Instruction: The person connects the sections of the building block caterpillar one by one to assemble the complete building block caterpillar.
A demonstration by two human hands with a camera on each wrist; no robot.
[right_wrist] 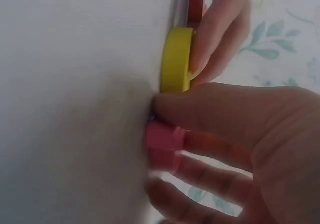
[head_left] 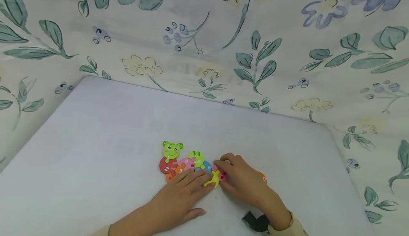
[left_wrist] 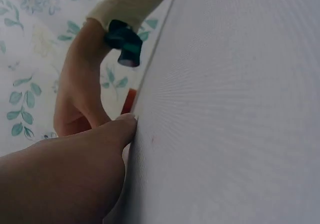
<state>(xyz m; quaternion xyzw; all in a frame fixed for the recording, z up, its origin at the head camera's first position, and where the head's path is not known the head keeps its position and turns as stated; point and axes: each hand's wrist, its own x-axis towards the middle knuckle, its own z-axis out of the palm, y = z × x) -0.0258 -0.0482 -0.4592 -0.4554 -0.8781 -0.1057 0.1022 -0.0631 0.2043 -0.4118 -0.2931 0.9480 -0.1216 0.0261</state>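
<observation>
A caterpillar-shaped number puzzle lies on the white table, with a green smiling head piece (head_left: pixel 172 150), a red piece (head_left: pixel 168 165) marked 2, a pink one (head_left: pixel 186 163) marked 4 and a blue one (head_left: pixel 207 166) marked 6. My left hand (head_left: pixel 180 197) lies flat across the lower pieces, fingertips beside the yellow puzzle piece (head_left: pixel 214 181). At the row's right end, my right hand (head_left: pixel 244 181) pinches a pink puzzle piece (right_wrist: pixel 164 136) between thumb and fingers. In the right wrist view this pink piece is close below the yellow one (right_wrist: pixel 176 58).
Partly hidden behind my right hand is an orange puzzle piece (head_left: pixel 262 176). A black strap (head_left: pixel 255 222) is at my right wrist. The white table (head_left: pixel 127 122) meets a floral-patterned cloth (head_left: pixel 198 44) along its far edge.
</observation>
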